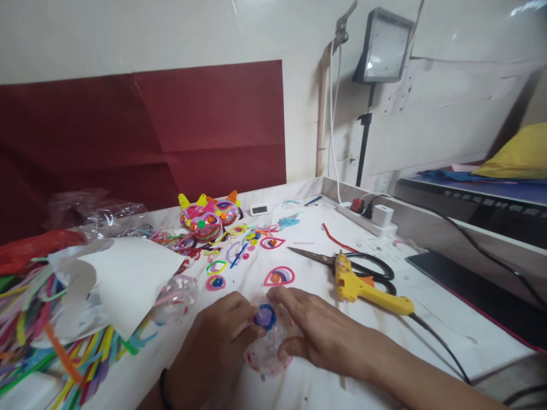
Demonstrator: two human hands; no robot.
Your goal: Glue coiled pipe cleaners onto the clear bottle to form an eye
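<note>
A clear, rounded plastic piece (269, 356) with red specks lies between my two hands near the table's front. A round coil (265, 317), purple inside a dark blue ring, sits on its upper part. My left hand (220, 339) pinches the coil's left side between thumb and forefinger. Fingers curved round the clear piece, my right hand (314, 330) holds it from the right, thumb on its lower right. Just beyond them are a pink-edged eye shape (279, 277) with an orange centre and a pink coil with a blue middle (216, 282).
Black scissors (314, 256) and a yellow glue gun (380, 299) with a cable lie to the right. Colourful strips (98, 359) and white paper (128, 273) cover the left. Behind stand decorated faces (205, 226), a small clock (258, 209) and a power strip (363, 219).
</note>
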